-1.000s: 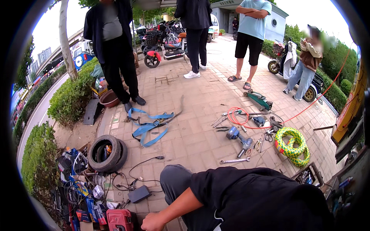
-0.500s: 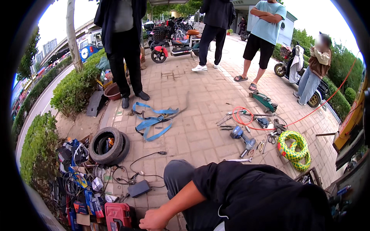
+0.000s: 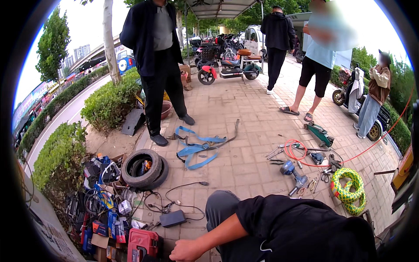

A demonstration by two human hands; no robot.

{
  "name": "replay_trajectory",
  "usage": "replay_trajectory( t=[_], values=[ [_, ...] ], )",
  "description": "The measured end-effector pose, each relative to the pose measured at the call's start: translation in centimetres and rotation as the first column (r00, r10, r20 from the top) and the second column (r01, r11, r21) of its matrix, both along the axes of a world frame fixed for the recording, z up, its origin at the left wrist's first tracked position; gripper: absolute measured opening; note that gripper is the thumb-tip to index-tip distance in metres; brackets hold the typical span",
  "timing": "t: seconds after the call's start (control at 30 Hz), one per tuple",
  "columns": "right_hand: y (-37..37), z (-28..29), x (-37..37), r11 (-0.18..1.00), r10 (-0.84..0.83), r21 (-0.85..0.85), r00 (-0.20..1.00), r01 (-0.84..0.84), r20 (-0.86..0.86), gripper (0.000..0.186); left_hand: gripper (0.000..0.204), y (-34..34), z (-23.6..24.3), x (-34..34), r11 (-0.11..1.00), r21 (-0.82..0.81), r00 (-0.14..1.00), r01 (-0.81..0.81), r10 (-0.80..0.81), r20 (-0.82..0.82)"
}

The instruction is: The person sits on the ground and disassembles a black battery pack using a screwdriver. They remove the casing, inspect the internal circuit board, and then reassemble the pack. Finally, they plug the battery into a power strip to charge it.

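Right hand point(image 3: 186, 250) curled, grip unclear, just beside boxy red-topped, dark-sided plastic case point(image 3: 145, 238). Left hand: state can't tell.

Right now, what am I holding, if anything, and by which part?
Can't tell: the right hand is curled, its palm hidden at the lower edge; the left hand isn't visible.
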State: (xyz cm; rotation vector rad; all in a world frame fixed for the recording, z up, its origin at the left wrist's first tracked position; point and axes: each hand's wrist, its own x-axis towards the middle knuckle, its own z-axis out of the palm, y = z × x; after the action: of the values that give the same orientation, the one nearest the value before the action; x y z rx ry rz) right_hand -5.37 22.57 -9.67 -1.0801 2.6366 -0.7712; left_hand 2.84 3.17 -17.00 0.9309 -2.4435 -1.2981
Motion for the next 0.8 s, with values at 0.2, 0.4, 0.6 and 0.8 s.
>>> replay_trajectory(
  t=[0.2, 0.4, 0.6, 0.8],
  values=[
    [-1.3, -3.2, -0.2, 0.995, -0.086, -0.022, 0.961, 0.095, 0.263, 0.045, 0.081, -0.2, 0.6, 0.4, 0.994, -0.109, 1.000, -0.018, 0.019, 0.013],
    [0.1, -0.7, 0.1, 0.996, 0.005, -0.094, 0.998, 0.001, 0.069, 0.043, 0.081, -0.6, -0.9, 0.0, 0.995, 0.081, 0.982, 0.059, -0.043, -0.186],
    [-0.3, -1.6, -0.3, 0.964, -0.115, -0.100, 0.728, 0.246, 0.676, 0.044, 0.076, -0.4, -1.6, -0.2, 0.993, 0.092, 0.962, 0.069, -0.041, -0.272],
    [0.7, 0.2, -0.6, 0.975, 0.211, -0.039, 0.964, -0.220, -0.161, 0.047, 0.074, -0.9, -1.8, -0.4, 0.972, 0.196, 0.953, 0.132, -0.070, -0.295]
  ],
)
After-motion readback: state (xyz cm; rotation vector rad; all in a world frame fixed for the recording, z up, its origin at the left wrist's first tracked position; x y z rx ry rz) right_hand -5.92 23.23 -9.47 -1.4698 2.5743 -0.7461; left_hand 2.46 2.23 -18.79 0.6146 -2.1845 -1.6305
